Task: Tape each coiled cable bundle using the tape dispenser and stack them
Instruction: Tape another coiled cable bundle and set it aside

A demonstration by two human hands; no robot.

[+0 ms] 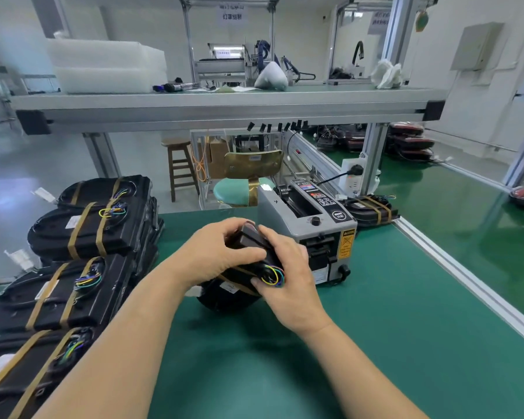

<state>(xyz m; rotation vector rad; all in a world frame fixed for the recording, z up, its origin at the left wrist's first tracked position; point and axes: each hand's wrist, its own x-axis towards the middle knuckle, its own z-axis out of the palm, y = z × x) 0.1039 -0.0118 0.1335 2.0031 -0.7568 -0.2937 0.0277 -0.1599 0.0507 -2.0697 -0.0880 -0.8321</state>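
Note:
A black bundle [233, 290] with coloured wires and a tan tape band is held tilted above the green table [375, 343], its lower end near the mat. My left hand [215, 255] grips its upper left side, thumb across the top. My right hand [288, 276] grips its right side, fingers curled by the coloured wire loop. The grey tape dispenser [309, 225] stands just behind the bundle. Stacks of taped black bundles [82, 258] fill the left side of the table.
One taped bundle [371, 208] lies right of the dispenser by the aluminium rail [466, 276]. A power strip [353, 173] stands behind it. A green stool [236, 190] and a wooden stool [180, 167] stand beyond the table's far edge, under an overhead shelf [224, 107].

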